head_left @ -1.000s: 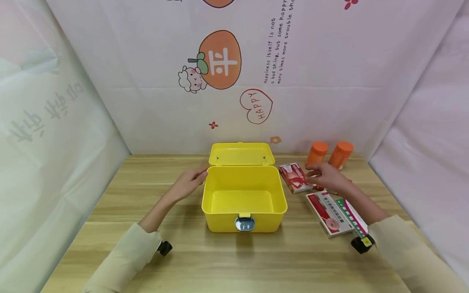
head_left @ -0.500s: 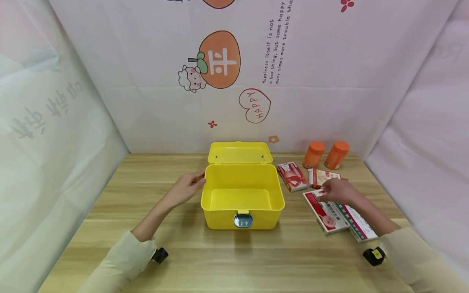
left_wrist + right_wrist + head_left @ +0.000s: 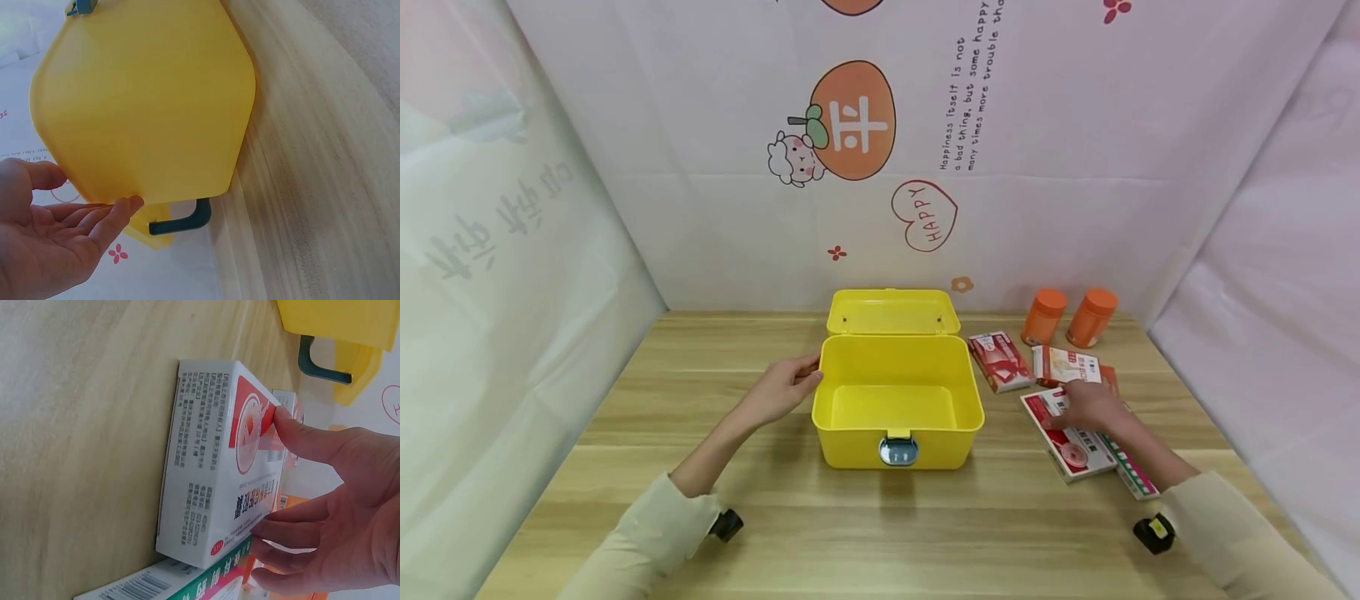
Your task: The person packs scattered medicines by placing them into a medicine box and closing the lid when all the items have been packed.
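Frame right, right hand [image 3: 1090,408] pinches white box [image 3: 1065,443] between thumb and fingers, left hand [image 3: 781,387], fingers loose, touches tub [image 3: 857,447] at centre; shallow edge grip could slip.

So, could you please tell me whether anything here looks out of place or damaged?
I see no spill or damage. The white printed backdrop sheet looks odd: its lettering runs sideways. The red-and-white cardboard box under the right hand also lies askew to the open yellow plastic case.
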Demonstrator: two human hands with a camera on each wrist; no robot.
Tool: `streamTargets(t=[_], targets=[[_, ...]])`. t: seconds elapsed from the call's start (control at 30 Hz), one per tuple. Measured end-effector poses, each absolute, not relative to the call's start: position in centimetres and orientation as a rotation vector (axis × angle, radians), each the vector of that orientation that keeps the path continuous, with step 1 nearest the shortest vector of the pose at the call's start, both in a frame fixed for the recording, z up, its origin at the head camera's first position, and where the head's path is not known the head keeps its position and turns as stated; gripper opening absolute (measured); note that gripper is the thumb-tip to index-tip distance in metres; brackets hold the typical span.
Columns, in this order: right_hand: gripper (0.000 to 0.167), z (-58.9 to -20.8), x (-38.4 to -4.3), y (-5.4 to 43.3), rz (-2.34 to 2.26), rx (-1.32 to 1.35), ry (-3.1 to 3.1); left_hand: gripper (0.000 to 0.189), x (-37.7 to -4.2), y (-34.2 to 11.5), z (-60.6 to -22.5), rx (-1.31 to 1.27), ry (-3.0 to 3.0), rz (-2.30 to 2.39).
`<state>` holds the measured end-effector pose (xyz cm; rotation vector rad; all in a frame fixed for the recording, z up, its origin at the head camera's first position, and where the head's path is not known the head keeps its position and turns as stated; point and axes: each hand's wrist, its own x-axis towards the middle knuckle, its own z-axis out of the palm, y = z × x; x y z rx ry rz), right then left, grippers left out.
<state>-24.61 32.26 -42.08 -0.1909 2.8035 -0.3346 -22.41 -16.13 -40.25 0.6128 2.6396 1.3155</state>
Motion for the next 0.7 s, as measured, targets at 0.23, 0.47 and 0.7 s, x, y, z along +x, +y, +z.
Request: streamTargets(t=[0.23, 0.47, 0.7], targets=[[0.063, -42.9, -24.7, 32.1, -0.393, -0.166, 2.799, 0.053, -22.4, -16.0, -40.1, 0.609, 2.637, 1.296], [0.076, -43.2, -24.3, 31.4, -0.434, -0.173, 2.859, 0.054, -22.3, -16.1, -40.4, 0.6, 2.606, 1.326], [0.057, -43.3, -23.9, 30.7, -0.426, -0.189, 2.911, 0.053, -22.3, -16.2, -40.5, 0.599, 2.608, 1.324]])
